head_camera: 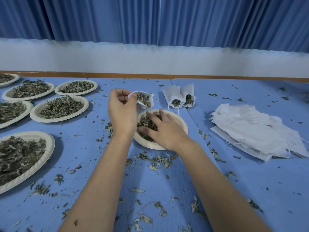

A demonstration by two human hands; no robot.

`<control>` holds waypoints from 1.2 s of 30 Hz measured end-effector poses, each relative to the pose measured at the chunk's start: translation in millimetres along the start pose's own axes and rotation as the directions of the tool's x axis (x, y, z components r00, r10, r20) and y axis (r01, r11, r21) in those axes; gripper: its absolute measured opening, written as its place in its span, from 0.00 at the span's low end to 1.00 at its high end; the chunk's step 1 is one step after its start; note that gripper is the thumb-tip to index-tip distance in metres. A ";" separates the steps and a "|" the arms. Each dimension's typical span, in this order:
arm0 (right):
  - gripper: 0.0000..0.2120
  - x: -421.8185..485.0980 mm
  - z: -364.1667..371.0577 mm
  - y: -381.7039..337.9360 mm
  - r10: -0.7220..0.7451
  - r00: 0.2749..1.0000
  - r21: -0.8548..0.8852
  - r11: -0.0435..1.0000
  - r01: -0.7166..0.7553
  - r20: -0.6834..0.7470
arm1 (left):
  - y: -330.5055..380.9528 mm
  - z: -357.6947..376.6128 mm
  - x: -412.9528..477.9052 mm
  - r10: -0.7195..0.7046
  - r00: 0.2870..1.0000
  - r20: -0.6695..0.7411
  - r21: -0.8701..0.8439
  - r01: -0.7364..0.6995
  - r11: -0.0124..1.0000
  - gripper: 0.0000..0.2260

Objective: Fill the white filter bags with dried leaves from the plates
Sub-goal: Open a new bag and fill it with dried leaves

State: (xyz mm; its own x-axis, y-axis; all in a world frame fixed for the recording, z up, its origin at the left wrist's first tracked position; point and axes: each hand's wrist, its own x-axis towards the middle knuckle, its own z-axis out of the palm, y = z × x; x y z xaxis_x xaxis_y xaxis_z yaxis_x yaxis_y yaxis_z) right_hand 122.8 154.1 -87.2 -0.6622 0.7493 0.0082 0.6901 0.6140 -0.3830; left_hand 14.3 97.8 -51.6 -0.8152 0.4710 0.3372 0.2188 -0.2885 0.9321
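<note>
My left hand (pixel 122 111) holds a white filter bag (pixel 145 99) by its rim, mouth facing me, with dried leaves showing inside. Just below the bag sits a paper plate (pixel 181 122) with a small heap of dried leaves (pixel 147 125). My right hand (pixel 164 131) reaches into that plate, fingers curled on the leaves. Two filled filter bags (pixel 179 96) lie side by side beyond the plate. A stack of flat empty filter bags (pixel 254 129) lies at the right.
Several paper plates heaped with dried leaves (pixel 60 108) cover the left of the blue table, the nearest one (pixel 23 158) at the front left. Loose leaf scraps (pixel 157 161) are scattered over the table. A white wall and blue curtain stand behind.
</note>
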 end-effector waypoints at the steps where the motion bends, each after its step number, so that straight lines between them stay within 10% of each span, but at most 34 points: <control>1: 0.33 1.0 1.5 0.0 -0.011 0.999 -0.042 0.999 0.012 0.030 | -0.3 -0.1 0.3 0.000 1.000 -0.002 -0.002 0.000 1.000 0.08; 11: 0.17 -3.1 -11.9 -4.1 -0.125 0.991 -0.143 0.983 0.117 -0.050 | 0.1 -3.3 4.6 -0.013 1.000 -0.024 -0.055 0.011 0.998 0.08; 21: 0.28 -8.6 -29.1 -0.3 -0.073 0.997 0.035 0.997 0.074 -0.031 | -2.4 0.3 0.6 -0.004 1.000 0.011 -0.025 0.004 1.000 0.09; 36: 0.13 -11.1 -8.4 -15.7 -0.050 0.989 -0.007 0.999 0.050 -0.141 | -5.3 1.7 -0.9 -0.022 1.000 0.007 0.001 0.022 1.000 0.09</control>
State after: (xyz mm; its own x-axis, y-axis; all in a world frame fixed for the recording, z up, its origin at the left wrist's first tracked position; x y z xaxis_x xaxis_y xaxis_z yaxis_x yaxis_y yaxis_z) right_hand 121.8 138.3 -73.6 -0.6480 0.7451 0.1579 0.6586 0.6522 -0.3753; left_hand 14.7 100.3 -56.6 -0.8163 0.4826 0.3175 0.2012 -0.2777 0.9394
